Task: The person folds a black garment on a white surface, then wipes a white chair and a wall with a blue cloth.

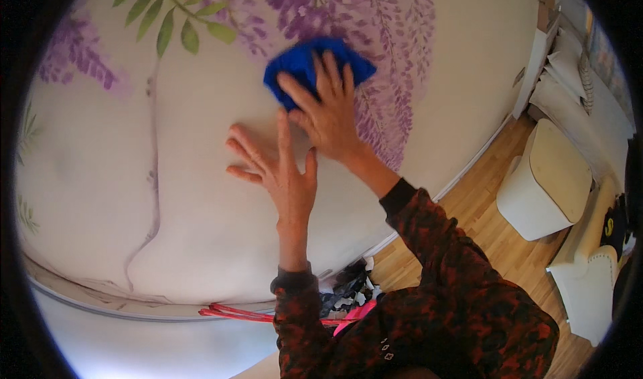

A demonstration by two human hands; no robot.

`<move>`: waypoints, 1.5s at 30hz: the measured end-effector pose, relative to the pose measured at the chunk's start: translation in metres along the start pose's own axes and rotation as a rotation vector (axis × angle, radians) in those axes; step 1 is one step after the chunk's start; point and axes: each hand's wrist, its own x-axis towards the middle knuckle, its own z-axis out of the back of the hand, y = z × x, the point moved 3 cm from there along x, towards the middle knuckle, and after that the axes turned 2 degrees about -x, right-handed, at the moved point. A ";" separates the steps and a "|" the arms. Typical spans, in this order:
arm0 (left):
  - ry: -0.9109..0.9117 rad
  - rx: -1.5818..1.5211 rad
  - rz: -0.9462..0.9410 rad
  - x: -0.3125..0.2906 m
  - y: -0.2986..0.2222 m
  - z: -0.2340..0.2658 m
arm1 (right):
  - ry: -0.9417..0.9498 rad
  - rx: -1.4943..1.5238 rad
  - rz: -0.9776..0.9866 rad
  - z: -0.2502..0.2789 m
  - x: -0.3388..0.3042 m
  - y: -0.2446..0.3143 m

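Observation:
My right hand (pixel 329 121) presses a bright blue cloth (pixel 293 66) against a pale wall (pixel 214 232) painted with flowers. Its fingers lie spread over the cloth, whose edges stick out on both sides. Purple hanging blossoms (pixel 395 78) surround the cloth above and to the right. Just below and left of it, my left hand (pixel 284 181) rests at the wall with its fingers apart and nothing in them. The left index finger points up toward the cloth's lower edge.
Painted green leaves (pixel 167 17) and a thin stem (pixel 155 171) mark the wall at left. Red cords (pixel 241 313) and a dark-and-white heap (pixel 351 288) lie low, near my left sleeve. Right, on the wooden floor (pixel 482 198), stand a white box-shaped piece (pixel 542 181) and pale armchair (pixel 583 292).

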 end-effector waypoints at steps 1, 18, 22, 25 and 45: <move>0.005 0.008 -0.005 0.006 -0.012 -0.008 | -0.028 -0.048 0.012 0.006 0.016 -0.018; -0.091 0.128 0.088 0.014 -0.029 -0.038 | 0.131 0.048 -0.280 -0.001 -0.120 -0.057; -0.075 0.143 0.097 0.004 -0.037 -0.065 | 0.098 0.057 -0.143 0.018 -0.061 -0.087; -0.113 0.214 0.071 0.008 -0.043 -0.071 | -0.073 -0.047 -0.103 0.046 0.002 -0.137; -0.099 0.050 0.119 0.018 -0.087 -0.106 | 0.081 0.044 -0.171 0.048 -0.043 -0.138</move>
